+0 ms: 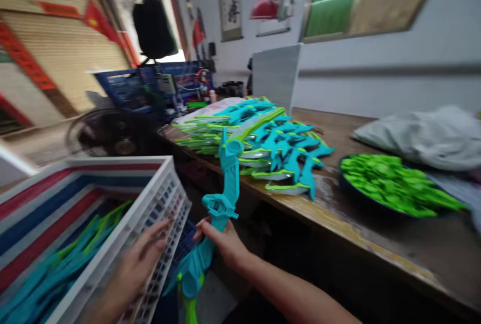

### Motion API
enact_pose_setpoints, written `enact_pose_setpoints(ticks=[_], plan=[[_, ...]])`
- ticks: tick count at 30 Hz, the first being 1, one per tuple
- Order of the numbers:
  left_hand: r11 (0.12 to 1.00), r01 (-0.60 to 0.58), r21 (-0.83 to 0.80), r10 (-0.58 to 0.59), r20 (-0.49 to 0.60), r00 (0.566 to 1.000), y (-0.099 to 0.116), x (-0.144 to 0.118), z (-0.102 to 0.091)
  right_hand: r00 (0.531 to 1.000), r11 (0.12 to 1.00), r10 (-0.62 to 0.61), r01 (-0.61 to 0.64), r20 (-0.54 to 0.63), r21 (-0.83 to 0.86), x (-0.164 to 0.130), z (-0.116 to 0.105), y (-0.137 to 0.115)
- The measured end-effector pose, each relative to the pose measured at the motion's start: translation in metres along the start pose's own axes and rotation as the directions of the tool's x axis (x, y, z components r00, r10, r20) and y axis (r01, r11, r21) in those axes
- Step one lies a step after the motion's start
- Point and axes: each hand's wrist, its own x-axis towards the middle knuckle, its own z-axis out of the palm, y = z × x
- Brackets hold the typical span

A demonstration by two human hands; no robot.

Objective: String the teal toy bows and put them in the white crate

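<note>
My right hand [223,241] is closed around the middle of a turquoise plastic toy bow [231,178], tilted upright in front of me. A round opening shows in its body just above my fingers, and a green part shows at its lower end. My left hand [137,264] is blurred, beside the outer wall of a white plastic crate [165,183], fingers apart and holding nothing. Inside the striped-lined crate lie several turquoise and green toy pieces [71,264]. On the table, a heap of similar turquoise and green toys [274,143] lies beyond the bow.
The wooden table [338,228] runs along the right, its worn edge facing me. A dark basin [351,198] there holds small green plastic parts [394,183]. Behind it lies a pale cloth sack [424,136]. A black fan [112,136] stands past the crate.
</note>
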Motion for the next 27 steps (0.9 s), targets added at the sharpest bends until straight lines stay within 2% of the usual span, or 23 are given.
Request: enact_pose_setpoints(ticks=[1, 2, 4, 5, 7, 9, 12, 14, 16, 18, 20, 22, 24, 27], plan=[[0.995, 0.008, -0.096, 0.011, 0.200, 0.980, 0.009, 0.011, 0.037, 0.999, 1.000, -0.008, 0.008, -0.039, -0.005, -0.010, -0.013, -0.004], [0.982, 0.040, -0.184, 0.034, 0.381, 0.924, 0.017, 0.020, 0.072, 0.996, 1.000, -0.018, 0.017, -0.083, -0.013, -0.019, -0.027, -0.008], [0.935, 0.119, -0.335, 0.115, 0.603, 0.790, 0.036, 0.030, 0.129, 0.984, 0.999, -0.044, 0.038, -0.175, -0.037, -0.035, -0.056, -0.016], [0.912, 0.161, -0.376, 0.147, 0.668, 0.729, 0.044, 0.034, 0.151, 0.974, 0.998, -0.056, 0.046, -0.219, -0.051, -0.041, -0.070, -0.019], [0.890, 0.225, -0.397, 0.170, 0.746, 0.644, 0.062, 0.041, 0.181, 0.954, 0.995, -0.077, 0.056, -0.290, -0.079, -0.050, -0.096, -0.026], [0.889, 0.256, -0.381, 0.157, 0.777, 0.609, 0.080, 0.050, 0.199, 0.940, 0.992, -0.089, 0.056, -0.329, -0.109, -0.054, -0.116, -0.035], [0.887, 0.262, -0.379, 0.143, 0.767, 0.625, 0.105, 0.066, 0.218, 0.935, 0.976, -0.150, 0.088, -0.321, -0.199, -0.052, -0.133, -0.061], [0.879, 0.274, -0.389, 0.137, 0.758, 0.637, 0.122, 0.077, 0.230, 0.928, 0.884, -0.291, 0.167, -0.234, -0.437, -0.049, -0.141, -0.085], [0.872, 0.272, -0.408, 0.146, 0.747, 0.649, 0.139, 0.083, 0.241, 0.903, 0.657, -0.418, 0.225, -0.100, -0.720, -0.051, -0.150, -0.112], [0.857, 0.251, -0.450, 0.169, 0.706, 0.688, 0.155, 0.081, 0.247, 0.892, 0.428, -0.451, 0.220, 0.003, -0.877, -0.060, -0.167, -0.136], [0.826, 0.256, -0.502, 0.164, 0.649, 0.743, 0.163, 0.070, 0.250, 0.904, 0.278, -0.427, 0.097, -0.033, -0.956, -0.076, -0.194, -0.155], [0.802, 0.293, -0.520, 0.086, 0.586, 0.806, 0.162, 0.053, 0.251, 0.889, 0.155, -0.406, -0.164, -0.214, -0.974, -0.095, -0.234, -0.172], [0.815, 0.304, -0.493, 0.006, 0.532, 0.847, 0.153, 0.034, 0.254, 0.807, 0.076, -0.421, -0.423, -0.413, -0.903, -0.110, -0.283, -0.187], [0.855, 0.260, -0.448, -0.022, 0.471, 0.882, 0.136, 0.011, 0.264, 0.691, -0.001, -0.430, -0.644, -0.581, -0.765, -0.120, -0.352, -0.205]])
